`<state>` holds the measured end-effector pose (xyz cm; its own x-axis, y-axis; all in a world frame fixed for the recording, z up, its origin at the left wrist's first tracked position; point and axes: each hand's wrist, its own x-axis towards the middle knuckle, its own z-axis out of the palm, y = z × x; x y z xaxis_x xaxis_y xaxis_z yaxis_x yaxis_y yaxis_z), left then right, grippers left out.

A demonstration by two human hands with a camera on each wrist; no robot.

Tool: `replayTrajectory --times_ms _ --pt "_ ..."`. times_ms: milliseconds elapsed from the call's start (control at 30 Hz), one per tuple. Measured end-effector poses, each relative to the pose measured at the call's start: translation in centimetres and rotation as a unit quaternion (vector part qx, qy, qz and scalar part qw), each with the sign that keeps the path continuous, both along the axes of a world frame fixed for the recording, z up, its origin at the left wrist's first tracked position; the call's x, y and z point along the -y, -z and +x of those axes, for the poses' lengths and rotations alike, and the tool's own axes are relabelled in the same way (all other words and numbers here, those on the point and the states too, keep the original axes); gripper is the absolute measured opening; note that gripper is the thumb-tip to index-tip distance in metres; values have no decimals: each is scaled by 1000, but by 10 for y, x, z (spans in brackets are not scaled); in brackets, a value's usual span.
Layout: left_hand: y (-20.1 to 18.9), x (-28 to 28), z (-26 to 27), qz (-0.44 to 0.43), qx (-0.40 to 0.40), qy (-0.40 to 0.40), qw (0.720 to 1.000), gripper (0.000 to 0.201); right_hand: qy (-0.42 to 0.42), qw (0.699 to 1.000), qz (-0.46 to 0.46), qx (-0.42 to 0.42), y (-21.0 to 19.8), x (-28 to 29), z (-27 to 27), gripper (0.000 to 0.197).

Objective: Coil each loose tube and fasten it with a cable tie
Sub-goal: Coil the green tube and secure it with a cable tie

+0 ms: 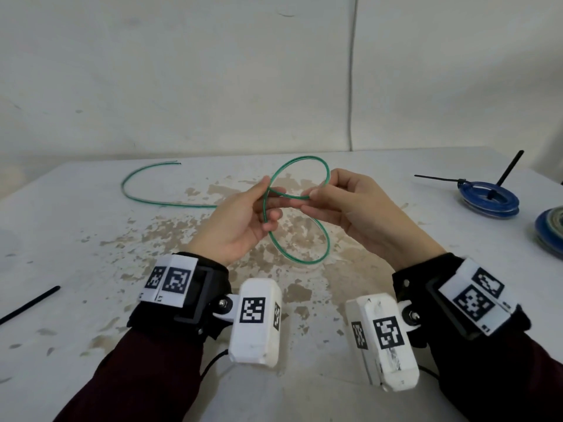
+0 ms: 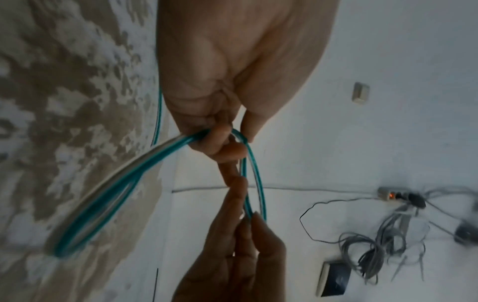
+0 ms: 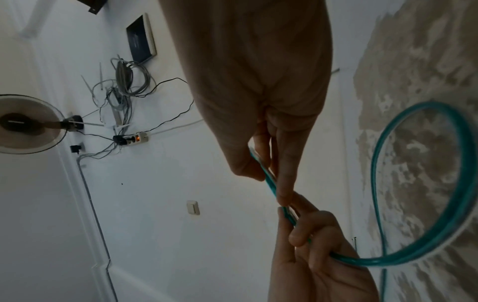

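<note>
Tubing in green (image 1: 300,236) is held above the middle of the desk (image 1: 91,226), wound into two loops. The left hand (image 1: 240,222) curls its fingers round the crossing of the loops; the right hand (image 1: 353,205) pinches the far loop between thumb and fingers. The tube's free tail trails over the desk toward the far left corner. Near the right edge lies a blue coil (image 1: 489,200) bound with black cable ties. A loose cable tie (image 1: 29,305) lies at the left edge.
</note>
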<state>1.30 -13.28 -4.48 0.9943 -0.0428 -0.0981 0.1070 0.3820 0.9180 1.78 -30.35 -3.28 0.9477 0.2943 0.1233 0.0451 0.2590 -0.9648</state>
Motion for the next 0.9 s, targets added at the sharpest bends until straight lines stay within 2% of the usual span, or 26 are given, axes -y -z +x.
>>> replayTrajectory --times_ms 67,133,200,267,333,400,467,533,667,900 --pt "0 0 0 -44 -7 16 999 41 -17 1000 4 1 2 0 0 19" --pt "0 -2 0 -66 -11 27 997 45 -40 997 -58 16 4 -1 -2 8" --pt "-1 -1 0 -21 1 35 999 46 -62 982 -173 42 6 -2 -4 17" --pt "-3 1 -2 40 22 38 998 47 -56 971 -224 53 6 -3 -4 23" --pt "-5 3 -6 99 41 59 993 47 -38 982 -184 25 4 -3 -1 26" --pt "-7 6 -11 149 57 93 983 46 -39 991 -127 -5 2 -2 0 17" --pt "-6 9 -14 192 67 107 973 46 -47 988 -144 2 3 0 0 13" --pt "-4 13 -16 225 70 110 966 46 -50 977 -204 26 5 -1 -2 22" --pt "0 15 -14 249 60 105 961 47 -22 971 -232 48 7 -3 0 14" --pt "2 14 -7 240 77 74 965 51 8 983 -157 92 7 -4 1 5"
